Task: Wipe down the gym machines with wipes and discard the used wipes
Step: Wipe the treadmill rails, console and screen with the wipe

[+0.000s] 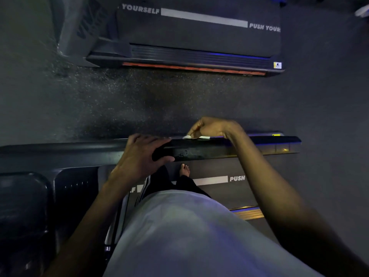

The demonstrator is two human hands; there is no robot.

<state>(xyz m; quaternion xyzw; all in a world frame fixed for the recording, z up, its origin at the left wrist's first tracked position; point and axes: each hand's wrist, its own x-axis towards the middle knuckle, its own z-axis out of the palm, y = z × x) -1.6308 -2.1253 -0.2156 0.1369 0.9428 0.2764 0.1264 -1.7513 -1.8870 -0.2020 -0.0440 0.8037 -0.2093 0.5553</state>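
Wiping is the step in hand. The right hand [211, 127] pinches a white wipe [196, 137] in curled fingers and presses it onto the top edge of the treadmill's rail [199, 151]. The wipe lies flat under the fingertips, touching the rail, with a corner showing beyond them. The left hand [143, 154] is clenched on the same rail just to the left of the wipe, fingers over the top and thumb on the near face. To the right of the wiping grip the rail runs on to its end, and that stretch looks like the next to cover. The next move likely calls for sliding the wipe along the bar under steady downward pressure. The left hand would then shift so the part beneath it can be wiped. No bin shows, so discarding looks some way off.
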